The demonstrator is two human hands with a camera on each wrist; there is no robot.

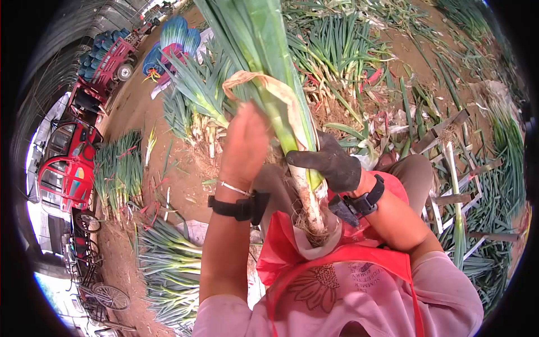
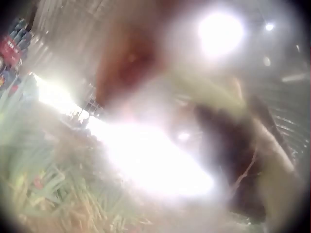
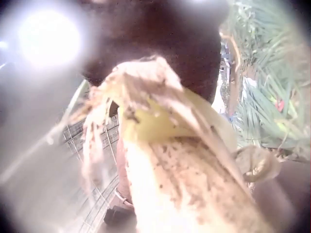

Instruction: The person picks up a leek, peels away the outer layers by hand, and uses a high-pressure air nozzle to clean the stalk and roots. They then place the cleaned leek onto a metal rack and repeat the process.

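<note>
In the head view, a thick green onion point(image 1: 308, 194) stands slanted in front of the body, roots down over the red apron and long leaves rising to the top edge. The gloved right hand point(image 1: 331, 164) grips its stalk, thumb across the front. Beside the leaves is the bare left hand point(image 1: 245, 140), motion-blurred, its fingers pointing up; whether it touches them is unclear. A dry, tan leaf point(image 1: 281, 90) loops across the green leaves. The right wrist view has the dirt-specked pale stalk point(image 3: 180, 184) close up, with peeling dry skin point(image 3: 146, 77). The left wrist view is badly blurred.
Bundles of green onions point(image 1: 337, 48) lie on the brown soil ahead, with more piles at left and right. A metal rack point(image 1: 453, 199) stands at the right. Red vehicles point(image 1: 67, 163) and a bicycle point(image 1: 110, 296) are at the far left.
</note>
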